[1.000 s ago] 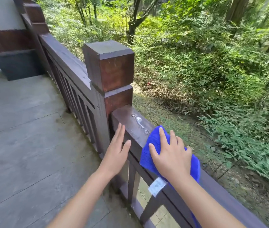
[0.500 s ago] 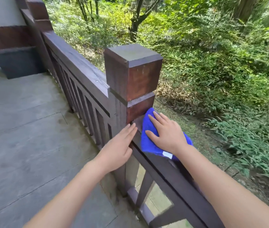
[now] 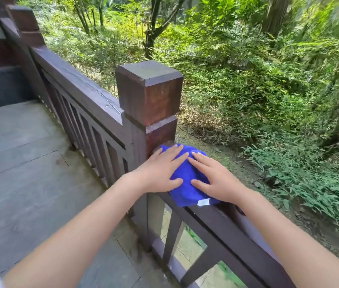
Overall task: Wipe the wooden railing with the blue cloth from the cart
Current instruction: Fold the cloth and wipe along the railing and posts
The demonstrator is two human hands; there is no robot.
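Note:
The blue cloth (image 3: 187, 179) lies bunched on the top of the dark wooden railing (image 3: 216, 221), right against the foot of a square brown post (image 3: 150, 92). Both hands press flat on it with fingers spread. My left hand (image 3: 160, 169) covers the cloth's left side and touches the post's base. My right hand (image 3: 212, 175) covers the right side. A white label shows at the cloth's near edge. The rail continues beyond the post (image 3: 81, 90) toward the far left.
Grey stone floor (image 3: 23, 163) lies to the left of the railing. Dense green plants and tree trunks (image 3: 268, 90) slope away beyond it. A dark wall base (image 3: 0, 86) stands at the far left end. No cart is in view.
The right hand slid the cloth along the rail up to the post. My left hand moved from the rail's side onto the cloth.

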